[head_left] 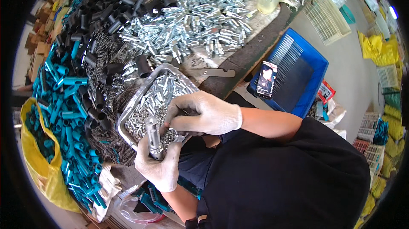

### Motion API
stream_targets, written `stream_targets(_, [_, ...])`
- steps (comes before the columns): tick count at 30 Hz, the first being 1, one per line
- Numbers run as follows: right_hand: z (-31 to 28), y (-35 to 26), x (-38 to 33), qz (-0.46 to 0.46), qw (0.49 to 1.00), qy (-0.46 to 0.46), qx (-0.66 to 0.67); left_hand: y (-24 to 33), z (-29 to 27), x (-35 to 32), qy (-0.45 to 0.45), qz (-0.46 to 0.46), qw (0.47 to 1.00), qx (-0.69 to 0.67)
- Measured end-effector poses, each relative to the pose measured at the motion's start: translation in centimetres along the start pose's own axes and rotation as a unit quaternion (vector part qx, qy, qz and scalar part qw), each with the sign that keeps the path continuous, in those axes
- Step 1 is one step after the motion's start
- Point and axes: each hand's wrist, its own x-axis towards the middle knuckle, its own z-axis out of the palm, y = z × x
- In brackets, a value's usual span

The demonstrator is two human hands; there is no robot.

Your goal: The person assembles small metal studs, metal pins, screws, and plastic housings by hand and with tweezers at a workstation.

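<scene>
My left hand (158,170), in a white knit glove, is wrapped round a shiny silver metal cylinder (153,137) with a collar at its lower end. The piece stands roughly upright above the fingers. Just beside it is my right hand (200,114), gloved too, with thumb and fingers bent together in a pinch; whatever lies between them is hidden. Both hands are over the near part of a metal tray (123,123). Small silver fittings (158,97) fill the tray.
Silver metal parts (183,26) cover the bench, with black tubes (128,1) and teal tubes (70,118) along the left. A flat metal bar (217,72) lies beyond the tray. A phone (266,79) leans at a blue crate (304,77). A yellow sack (40,156) stands far left.
</scene>
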Motion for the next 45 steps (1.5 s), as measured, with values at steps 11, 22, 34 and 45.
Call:
stream_targets(11, [0.6,3.0,-0.4,-0.324,0.905,0.096,-0.257,-0.4,-0.2,0.6,0.032,-0.058,0.997,-0.049])
stream_targets(22, [-0.2,3.2,-1.0,-0.181,0.980,0.041,-0.071,0.4,-0.8,1.8,-0.051,-0.097,0.992,-0.060])
stream_targets(34, [0.2,3.7,-1.4,-0.232,0.933,0.150,-0.231,2.7,0.0,3.7,-0.097,-0.024,0.992,0.072])
stream_targets(45, [-0.8,2.2,-1.4,0.189,0.902,-0.007,0.388,3.5,0.0,5.4,-0.144,0.049,0.974,0.168])
